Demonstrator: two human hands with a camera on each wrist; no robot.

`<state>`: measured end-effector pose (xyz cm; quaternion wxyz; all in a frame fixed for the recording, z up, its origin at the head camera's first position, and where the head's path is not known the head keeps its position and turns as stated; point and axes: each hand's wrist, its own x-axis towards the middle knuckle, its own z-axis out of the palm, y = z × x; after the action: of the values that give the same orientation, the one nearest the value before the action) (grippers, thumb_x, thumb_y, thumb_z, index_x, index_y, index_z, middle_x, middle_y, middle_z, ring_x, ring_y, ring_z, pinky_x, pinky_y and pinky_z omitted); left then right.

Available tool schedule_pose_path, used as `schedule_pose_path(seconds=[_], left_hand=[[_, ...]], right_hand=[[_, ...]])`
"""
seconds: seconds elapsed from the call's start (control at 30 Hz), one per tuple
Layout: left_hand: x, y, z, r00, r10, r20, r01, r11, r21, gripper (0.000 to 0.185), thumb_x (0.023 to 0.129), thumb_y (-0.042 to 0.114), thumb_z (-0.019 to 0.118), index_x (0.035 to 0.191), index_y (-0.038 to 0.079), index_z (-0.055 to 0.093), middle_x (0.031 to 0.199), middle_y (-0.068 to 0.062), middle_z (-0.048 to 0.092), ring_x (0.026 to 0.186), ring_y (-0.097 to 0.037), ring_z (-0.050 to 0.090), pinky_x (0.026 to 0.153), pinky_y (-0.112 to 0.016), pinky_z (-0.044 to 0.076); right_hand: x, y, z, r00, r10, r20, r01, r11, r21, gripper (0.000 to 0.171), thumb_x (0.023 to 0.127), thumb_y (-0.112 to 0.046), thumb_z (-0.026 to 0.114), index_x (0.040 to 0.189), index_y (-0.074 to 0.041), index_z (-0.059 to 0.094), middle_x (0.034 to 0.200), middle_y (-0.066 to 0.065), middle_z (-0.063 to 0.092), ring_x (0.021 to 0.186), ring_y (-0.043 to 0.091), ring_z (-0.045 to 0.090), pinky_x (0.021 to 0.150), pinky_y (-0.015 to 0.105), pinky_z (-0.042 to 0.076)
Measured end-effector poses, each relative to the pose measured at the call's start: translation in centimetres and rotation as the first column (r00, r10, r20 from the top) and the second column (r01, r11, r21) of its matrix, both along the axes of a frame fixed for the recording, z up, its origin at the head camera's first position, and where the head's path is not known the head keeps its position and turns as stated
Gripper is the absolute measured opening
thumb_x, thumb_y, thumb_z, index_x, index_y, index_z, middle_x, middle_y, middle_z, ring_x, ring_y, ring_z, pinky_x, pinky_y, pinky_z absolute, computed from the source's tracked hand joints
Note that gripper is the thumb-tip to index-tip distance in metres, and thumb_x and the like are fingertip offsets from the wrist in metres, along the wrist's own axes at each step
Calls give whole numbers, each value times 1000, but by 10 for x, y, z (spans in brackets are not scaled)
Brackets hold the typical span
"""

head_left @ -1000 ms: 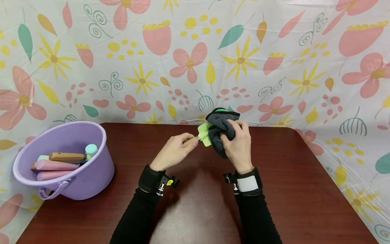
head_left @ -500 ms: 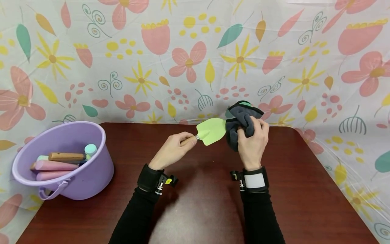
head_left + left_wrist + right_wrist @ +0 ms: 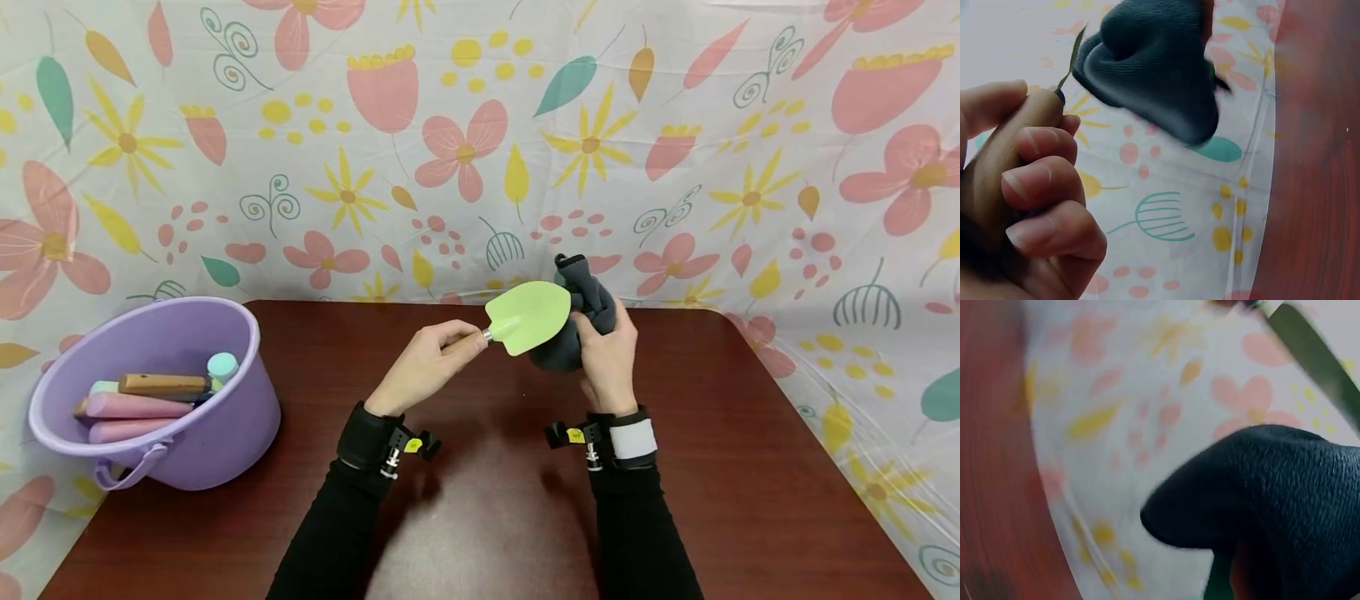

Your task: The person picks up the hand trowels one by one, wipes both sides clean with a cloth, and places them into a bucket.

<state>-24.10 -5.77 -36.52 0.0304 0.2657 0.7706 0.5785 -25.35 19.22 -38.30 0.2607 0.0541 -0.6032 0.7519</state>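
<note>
1. A purple bucket (image 3: 161,417) holding several tools sits at the counter's (image 3: 480,500) left edge.
2. The left hand (image 3: 423,367) curls around the wooden handle of a green trowel (image 3: 527,315), held above the counter.
3. The right hand (image 3: 609,358) clutches a dark cloth (image 3: 581,321), bunched against the trowel's blade.

Lower left of frame: purple bucket (image 3: 187,442), tilted, on dark red-brown table (image 3: 750,467). Inside: pink handles (image 3: 135,408), wooden handle (image 3: 161,384), pale mint tip (image 3: 222,365) (exact tools hard to tell). Behind & along both sides: floral backdrop sheet (image 3: 465,150), pink/yellow/teal print.
</note>
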Motion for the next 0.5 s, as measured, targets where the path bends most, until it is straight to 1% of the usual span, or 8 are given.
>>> schedule_pose_path(seconds=[0.03,0.1,0.17,0.27,0.37,0.47,0.5], left_hand=[[-2,0,-3,1000,-6,-2,6,1000,11,17,99,27,61,107,13,67,76,-2,52,62,-16,42,61,-29,37],[-6,-1,-9,1000,-21,-5,21,999,28,18,99,29,60,107,14,66,70,-4,46,58,-18,38,58,-28,34],[-8,-2,-11,999,-38,-17,38,998,39,21,99,33,60,108,15,66,69,-4,45,57,-19,37,57,-28,34],[-9,-1,-12,998,-60,-29,61,997,44,25,99,37,60,108,14,67,67,-5,44,56,-19,37,56,-28,34],[-9,1,-12,996,-81,-32,82,996,41,28,98,41,59,105,16,67,65,-6,43,56,-19,37,56,-28,33],[-8,1,-12,995,-98,-18,99,994,39,27,98,42,59,103,18,67,64,-6,41,56,-20,36,56,-28,33],[-8,1,-12,994,-105,-12,106,994,39,26,98,42,59,103,17,67,63,-6,41,55,-20,35,56,-29,33]], right_hand=[[0,-3,0,995,95,14,-93,991,-100,40,94,0,62,133,-5,57,119,19,56,97,27,61,79,33,52],[1,-8,0,976,215,33,-203,956,-213,43,97,-2,60,139,-6,52,126,18,53,101,26,61,81,33,53],[1,-12,0,953,301,33,-281,920,-273,44,99,-6,58,142,-7,48,128,16,51,104,24,61,83,33,53],[3,-17,0,904,427,2,-399,846,-354,44,102,-12,54,144,-8,43,127,12,51,105,21,61,85,32,52],[6,-21,0,845,534,-46,-496,748,-441,35,103,-15,51,137,-10,48,119,9,54,99,19,62,85,31,51],[7,-24,0,788,608,-98,-562,646,-516,23,104,-18,48,125,-12,57,111,6,56,94,18,61,84,32,50],[8,-24,0,766,632,-116,-581,604,-546,21,104,-19,47,121,-12,59,108,6,57,92,19,60,84,32,49]])
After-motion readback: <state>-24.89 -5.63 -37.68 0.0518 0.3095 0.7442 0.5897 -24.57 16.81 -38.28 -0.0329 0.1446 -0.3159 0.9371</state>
